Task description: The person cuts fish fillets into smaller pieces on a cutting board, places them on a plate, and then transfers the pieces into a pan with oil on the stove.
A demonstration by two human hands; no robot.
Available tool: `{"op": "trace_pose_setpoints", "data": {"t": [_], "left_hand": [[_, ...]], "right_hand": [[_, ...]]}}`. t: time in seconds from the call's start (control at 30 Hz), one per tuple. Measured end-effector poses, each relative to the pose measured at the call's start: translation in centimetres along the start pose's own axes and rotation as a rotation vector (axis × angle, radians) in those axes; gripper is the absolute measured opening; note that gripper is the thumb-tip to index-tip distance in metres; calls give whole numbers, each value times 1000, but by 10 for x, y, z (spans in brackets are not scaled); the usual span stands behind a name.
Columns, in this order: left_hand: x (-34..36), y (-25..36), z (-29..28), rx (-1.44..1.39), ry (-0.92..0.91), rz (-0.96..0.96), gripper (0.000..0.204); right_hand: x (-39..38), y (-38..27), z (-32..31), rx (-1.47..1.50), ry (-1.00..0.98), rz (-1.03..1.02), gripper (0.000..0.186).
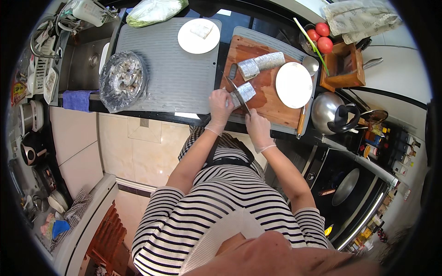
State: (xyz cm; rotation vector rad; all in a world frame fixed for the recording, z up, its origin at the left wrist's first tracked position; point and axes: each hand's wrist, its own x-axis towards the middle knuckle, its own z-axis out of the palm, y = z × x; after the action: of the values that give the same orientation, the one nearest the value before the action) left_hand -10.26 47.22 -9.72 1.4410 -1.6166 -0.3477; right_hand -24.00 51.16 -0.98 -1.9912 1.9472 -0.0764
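Note:
My left hand [220, 105], in a clear glove, is closed on a silvery fish section [247, 91] on the wooden board [246, 46]. My gloved right hand [258, 129] grips the handle of a knife [241, 100], whose blade lies across that section beside my left fingers. Further up the board lie more silvery fish pieces [269, 60]. An empty white plate [293, 85] rests on the board's right side. On the grey mat [165, 78] to the left are a white plate [186, 39] with one pale piece and a plastic-covered bowl [122, 80] of scraps.
A sink [83, 60] with a purple cloth [76, 100] is at left. Wrapped greens [154, 11] lie at the back. Tomatoes [322, 43], a green onion [308, 39], a wooden knife holder [340, 69], a kettle [324, 115] and a stove [331, 198] are at right.

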Motion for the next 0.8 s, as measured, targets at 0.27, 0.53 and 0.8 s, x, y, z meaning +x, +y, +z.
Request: {"op": "trace_pose_setpoints", "data": {"t": [0.27, 0.53, 0.8], "left_hand": [[10, 17, -34, 9, -241, -34, 51], [20, 33, -33, 258, -379, 47, 63], [21, 26, -27, 171, -307, 43, 55]], "right_hand": [[-17, 22, -39, 286, 35, -36, 21], [-30, 61, -92, 610, 249, -92, 48], [13, 120, -78, -60, 476, -5, 50]]}}
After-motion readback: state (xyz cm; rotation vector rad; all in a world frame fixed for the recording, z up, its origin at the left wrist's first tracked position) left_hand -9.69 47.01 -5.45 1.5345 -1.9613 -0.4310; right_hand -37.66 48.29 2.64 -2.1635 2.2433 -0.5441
